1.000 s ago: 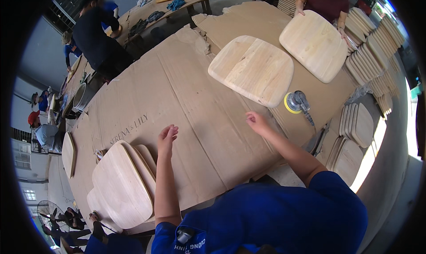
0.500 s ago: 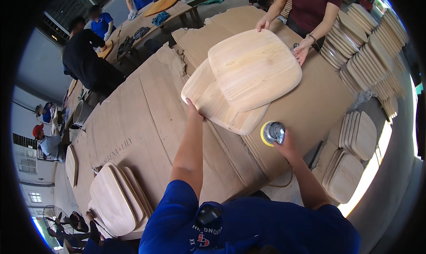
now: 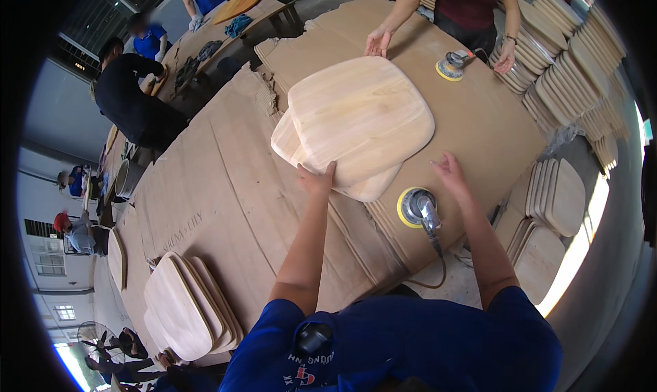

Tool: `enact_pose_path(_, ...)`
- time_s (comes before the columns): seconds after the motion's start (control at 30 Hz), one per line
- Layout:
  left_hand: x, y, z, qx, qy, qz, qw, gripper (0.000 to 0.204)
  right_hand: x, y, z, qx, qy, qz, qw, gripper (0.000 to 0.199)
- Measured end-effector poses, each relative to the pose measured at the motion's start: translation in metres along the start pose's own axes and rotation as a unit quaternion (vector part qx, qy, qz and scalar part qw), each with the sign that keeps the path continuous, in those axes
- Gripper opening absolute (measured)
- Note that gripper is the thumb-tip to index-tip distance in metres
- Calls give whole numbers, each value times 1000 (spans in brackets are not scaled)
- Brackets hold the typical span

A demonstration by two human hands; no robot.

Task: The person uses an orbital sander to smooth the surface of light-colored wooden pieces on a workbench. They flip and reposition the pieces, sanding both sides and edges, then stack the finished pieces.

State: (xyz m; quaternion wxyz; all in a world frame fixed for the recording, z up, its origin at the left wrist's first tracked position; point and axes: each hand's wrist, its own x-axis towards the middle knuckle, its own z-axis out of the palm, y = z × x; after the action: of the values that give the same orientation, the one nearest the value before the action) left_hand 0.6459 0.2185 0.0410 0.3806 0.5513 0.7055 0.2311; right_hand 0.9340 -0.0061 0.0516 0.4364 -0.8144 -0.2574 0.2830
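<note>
Two pale wooden boards with rounded corners lie overlapped on the cardboard-covered table, the upper board (image 3: 363, 111) covering most of the lower board (image 3: 376, 185). My left hand (image 3: 317, 180) grips the upper board's near edge, thumb on top; some of its fingers are hidden. Holding nothing, my right hand (image 3: 450, 175) hovers right of the boards with its fingers apart and slightly bent. Just below it, a sander (image 3: 419, 208) with a yellow-rimmed pad rests on the cardboard, its cable running toward me. Across the table, a co-worker's hand (image 3: 378, 41) is at the upper board's far edge.
Another sander (image 3: 450, 67) lies near the co-worker. Several boards (image 3: 181, 310) lean together at the left. Tall board stacks (image 3: 568, 84) stand at the right, with more boards (image 3: 547, 204) below. Other people work at a far table (image 3: 256, 12).
The upper board has moved left and toward me, settling over the lower one. My right hand has let go of the sander. The co-worker's hands have come off the board's right side.
</note>
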Motion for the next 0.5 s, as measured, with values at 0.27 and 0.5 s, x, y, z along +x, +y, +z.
enact_pose_path(0.27, 24, -24, 18, -14, -33, 58, 998, 108, 130, -34, 42, -97, 26, 113, 988, 82)
enact_pose_path(0.5, 1, -57, -50, -53, -167, -63, 982, 81, 69, -37, 57, -304, -2, 4, 953, 87)
